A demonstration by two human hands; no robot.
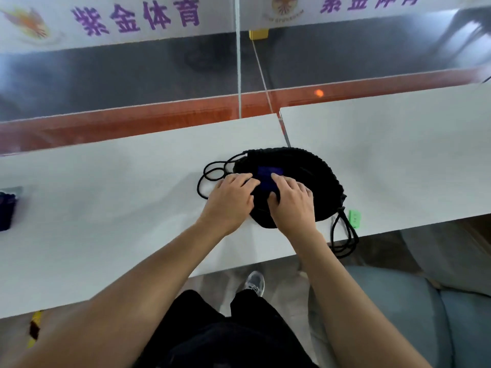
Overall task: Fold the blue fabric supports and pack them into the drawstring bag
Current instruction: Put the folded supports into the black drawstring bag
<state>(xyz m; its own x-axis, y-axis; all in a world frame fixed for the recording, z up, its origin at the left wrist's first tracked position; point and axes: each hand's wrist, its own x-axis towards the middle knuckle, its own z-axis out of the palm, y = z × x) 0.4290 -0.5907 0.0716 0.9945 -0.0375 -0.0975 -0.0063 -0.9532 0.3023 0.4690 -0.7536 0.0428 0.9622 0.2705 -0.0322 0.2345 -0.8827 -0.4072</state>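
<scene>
While both forearms reach in from the bottom of the frame, the left hand (233, 197) lies palm-down on the left edge of the drawstring bag (313, 179) just right of frame centre, fingers nearly straight, pressing, gripping nothing. The right hand (292, 205) sits beside it with fingers bent and spread over the bag, index tip on the blue fabric support (267, 174); cannot tell if the thumb pinches anything. The support shows as a small flat rectangle between the two hands, on or in the bag's mouth, unclear which. The banner (135, 17) at upper left reads 紫金体育 in purple; the same text is repeated upper right, cropped. The bag is black, ribbed-looking and rounded, on a smooth white table (106, 208). Round black cords (212, 173) loop at the bag's left. A small green tag (354, 217) sits at the table edge.
</scene>
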